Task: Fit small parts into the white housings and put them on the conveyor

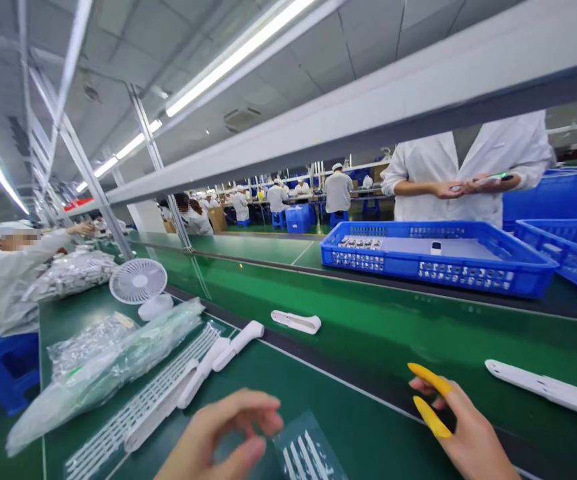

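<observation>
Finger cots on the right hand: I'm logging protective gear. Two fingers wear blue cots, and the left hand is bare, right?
The colour is wrong. The two finger cots on the right hand are yellow, not blue, as the head view shows. The left hand is bare.

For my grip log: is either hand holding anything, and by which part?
Right hand holds nothing. Left hand touches the clear bag of white strips at its left edge; a grip cannot be told.
</observation>
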Demonstrator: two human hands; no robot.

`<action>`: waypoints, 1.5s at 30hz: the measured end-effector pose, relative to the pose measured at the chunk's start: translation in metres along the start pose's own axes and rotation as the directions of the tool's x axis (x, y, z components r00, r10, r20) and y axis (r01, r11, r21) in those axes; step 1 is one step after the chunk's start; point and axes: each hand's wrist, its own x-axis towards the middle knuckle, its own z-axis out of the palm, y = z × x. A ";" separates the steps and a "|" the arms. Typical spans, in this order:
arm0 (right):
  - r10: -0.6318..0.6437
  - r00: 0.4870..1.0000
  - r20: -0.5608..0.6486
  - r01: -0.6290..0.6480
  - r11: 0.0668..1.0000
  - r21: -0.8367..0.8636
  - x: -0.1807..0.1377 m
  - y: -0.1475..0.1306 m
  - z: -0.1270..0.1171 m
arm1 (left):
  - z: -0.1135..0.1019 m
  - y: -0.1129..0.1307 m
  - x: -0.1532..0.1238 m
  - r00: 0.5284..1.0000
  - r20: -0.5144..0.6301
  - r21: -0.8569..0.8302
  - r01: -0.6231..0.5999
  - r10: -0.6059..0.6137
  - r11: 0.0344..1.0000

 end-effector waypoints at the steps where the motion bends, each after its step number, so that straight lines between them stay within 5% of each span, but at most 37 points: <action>1: 0.014 1.000 0.016 -0.014 1.000 0.005 -0.001 -0.001 0.001 | 0.005 -0.007 0.009 0.996 0.086 0.086 0.014 -0.022 0.996; 3: 0.040 0.998 0.041 -0.040 0.999 0.007 -0.003 -0.002 0.003 | 0.016 -0.023 0.024 0.978 0.188 0.252 0.037 -0.087 0.967; 6: 0.076 0.994 0.072 -0.076 0.997 -0.002 -0.005 -0.002 0.003 | 0.033 -0.040 0.037 0.982 0.119 0.338 0.099 -0.147 0.936; 13: 0.152 0.982 0.110 -0.150 0.988 -0.023 -0.007 0.000 0.001 | 0.065 -0.035 0.040 0.982 0.099 0.401 0.109 -0.162 0.909; 19: 0.195 0.973 0.127 -0.197 0.980 0.004 -0.007 -0.004 0.003 | 0.079 -0.041 0.036 0.979 0.093 0.319 0.146 -0.184 0.936; 24: 0.213 0.948 0.237 -0.232 0.971 0.059 -0.010 -0.032 0.004 | 0.086 -0.047 0.036 0.970 0.152 0.032 0.187 -0.190 0.982; 26: 0.246 0.885 0.396 -0.310 0.945 0.105 -0.016 -0.048 0.006 | 0.086 -0.047 0.039 0.966 0.179 -0.107 0.210 -0.188 0.972; 30: 0.344 0.642 0.685 -0.566 0.816 0.120 -0.037 -0.071 0.014 | 0.079 -0.047 0.047 0.962 0.143 -0.274 0.263 -0.231 0.925; 35: 0.466 0.439 0.768 -0.827 0.543 0.144 -0.047 -0.080 0.026 | 0.071 -0.049 0.048 0.956 0.089 -0.371 0.294 -0.281 0.881; 38: 0.496 0.363 0.789 -0.904 0.393 0.168 -0.046 -0.082 0.030 | 0.071 -0.049 0.047 0.953 0.083 -0.409 0.299 -0.291 0.862; 42: 0.407 0.527 0.746 -0.744 0.645 0.173 -0.044 -0.073 0.029 | 0.072 -0.051 0.048 0.949 0.084 -0.457 0.307 -0.302 0.835; 45: 0.336 0.757 0.561 -0.469 0.876 0.108 -0.026 -0.056 0.031 | 0.073 -0.055 0.049 0.946 0.093 -0.493 0.315 -0.310 0.811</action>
